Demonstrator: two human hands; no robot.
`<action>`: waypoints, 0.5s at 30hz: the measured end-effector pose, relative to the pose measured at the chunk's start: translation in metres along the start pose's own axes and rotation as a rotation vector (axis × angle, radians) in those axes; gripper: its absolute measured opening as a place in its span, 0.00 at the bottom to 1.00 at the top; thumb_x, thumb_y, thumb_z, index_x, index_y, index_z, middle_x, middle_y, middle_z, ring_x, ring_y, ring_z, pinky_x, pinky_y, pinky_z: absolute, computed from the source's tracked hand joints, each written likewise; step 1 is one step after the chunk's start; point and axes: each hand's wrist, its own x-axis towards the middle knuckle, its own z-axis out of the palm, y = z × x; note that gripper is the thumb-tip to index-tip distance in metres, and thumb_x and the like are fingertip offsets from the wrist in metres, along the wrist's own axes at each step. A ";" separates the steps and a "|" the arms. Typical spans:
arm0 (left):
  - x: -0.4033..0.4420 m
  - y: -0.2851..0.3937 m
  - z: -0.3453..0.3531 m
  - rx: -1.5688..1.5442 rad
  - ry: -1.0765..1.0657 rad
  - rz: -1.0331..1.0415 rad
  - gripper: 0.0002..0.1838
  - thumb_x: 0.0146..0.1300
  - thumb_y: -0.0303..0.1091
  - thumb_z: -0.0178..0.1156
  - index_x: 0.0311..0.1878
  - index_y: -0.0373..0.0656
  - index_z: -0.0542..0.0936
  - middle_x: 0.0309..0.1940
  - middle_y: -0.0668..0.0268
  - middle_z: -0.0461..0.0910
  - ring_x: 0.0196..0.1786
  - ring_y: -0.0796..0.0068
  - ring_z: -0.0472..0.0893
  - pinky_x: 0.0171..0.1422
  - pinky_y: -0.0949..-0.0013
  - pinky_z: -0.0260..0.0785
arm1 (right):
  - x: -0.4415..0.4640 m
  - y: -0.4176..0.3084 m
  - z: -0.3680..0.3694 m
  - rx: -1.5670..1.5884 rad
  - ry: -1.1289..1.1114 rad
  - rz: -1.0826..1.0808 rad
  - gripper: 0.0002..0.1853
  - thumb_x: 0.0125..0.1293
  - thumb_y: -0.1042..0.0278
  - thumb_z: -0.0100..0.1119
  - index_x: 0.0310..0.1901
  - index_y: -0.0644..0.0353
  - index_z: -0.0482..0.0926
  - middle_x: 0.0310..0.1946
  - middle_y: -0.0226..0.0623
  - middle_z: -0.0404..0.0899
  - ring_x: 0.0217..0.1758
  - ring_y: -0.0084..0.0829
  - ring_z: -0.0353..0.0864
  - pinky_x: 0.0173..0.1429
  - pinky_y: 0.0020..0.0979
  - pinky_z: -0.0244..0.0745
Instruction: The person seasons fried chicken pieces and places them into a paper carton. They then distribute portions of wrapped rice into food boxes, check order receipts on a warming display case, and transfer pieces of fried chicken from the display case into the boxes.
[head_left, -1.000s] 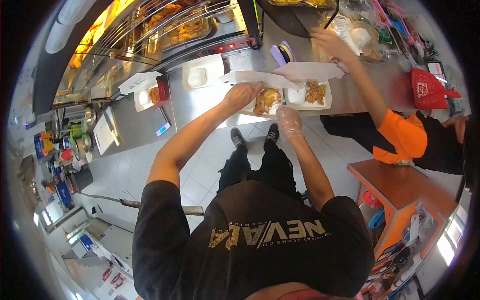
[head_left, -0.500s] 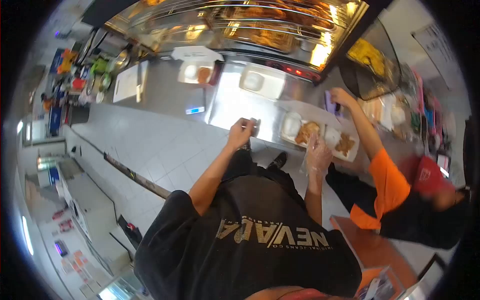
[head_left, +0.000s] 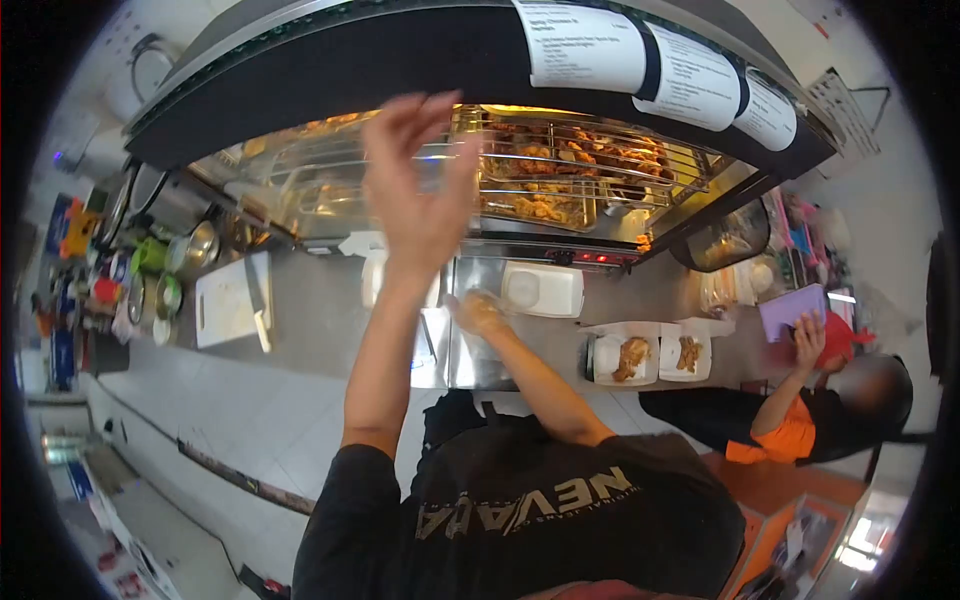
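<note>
My left hand (head_left: pixel 418 190) is raised in front of the lit food warmer (head_left: pixel 540 235), bare, its fingers apart and nothing visible in them. Lower down, my right hand (head_left: pixel 478 312) in a clear plastic glove hovers over the steel counter (head_left: pixel 480 362), and blur hides how its fingers lie. An open white box (head_left: pixel 375 280) is partly hidden behind my left forearm. To the right of my gloved hand stands another white box (head_left: pixel 568 295) with a mound of rice (head_left: pixel 523 290). Trays of browned chicken (head_left: pixel 540 205) fill the warmer's racks.
Two white boxes with fried pieces (head_left: pixel 632 358) stand on the counter at right. Beyond them a co-worker in an orange sleeve (head_left: pixel 785 430) holds a purple object (head_left: pixel 793 312). A knife (head_left: pixel 258 305) lies on the white cutting board (head_left: pixel 222 308) at left.
My left hand has risen from the counter's edge to the warmer. My gloved right hand has left the fried food and moved left. The co-worker has lifted the purple object from the counter.
</note>
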 end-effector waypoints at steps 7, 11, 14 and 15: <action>0.034 0.030 -0.009 -0.024 -0.220 -0.021 0.20 0.62 0.27 0.69 0.52 0.37 0.70 0.37 0.58 0.80 0.34 0.76 0.79 0.36 0.73 0.71 | 0.064 -0.029 0.025 0.050 0.012 0.141 0.26 0.68 0.49 0.51 0.46 0.68 0.84 0.49 0.63 0.81 0.57 0.54 0.81 0.66 0.49 0.72; -0.033 -0.011 -0.150 0.484 -0.464 -0.244 0.16 0.63 0.28 0.68 0.54 0.41 0.82 0.45 0.60 0.82 0.34 0.71 0.76 0.39 0.69 0.70 | 0.076 -0.027 0.040 0.017 0.026 0.157 0.22 0.66 0.53 0.54 0.42 0.68 0.85 0.44 0.60 0.83 0.52 0.53 0.83 0.61 0.48 0.75; -0.096 -0.069 -0.224 0.682 -0.523 -0.463 0.17 0.63 0.26 0.65 0.56 0.37 0.81 0.35 0.52 0.83 0.30 0.62 0.78 0.34 0.63 0.70 | 0.075 -0.020 0.055 -0.016 0.038 0.164 0.19 0.64 0.57 0.56 0.39 0.67 0.85 0.41 0.58 0.84 0.48 0.53 0.85 0.57 0.48 0.78; -0.115 -0.088 -0.242 0.754 -0.557 -0.527 0.16 0.63 0.27 0.64 0.54 0.36 0.81 0.32 0.52 0.83 0.29 0.60 0.79 0.34 0.61 0.70 | 0.073 -0.014 0.063 -0.040 0.044 0.138 0.18 0.63 0.58 0.56 0.38 0.67 0.85 0.40 0.58 0.85 0.47 0.52 0.86 0.56 0.48 0.78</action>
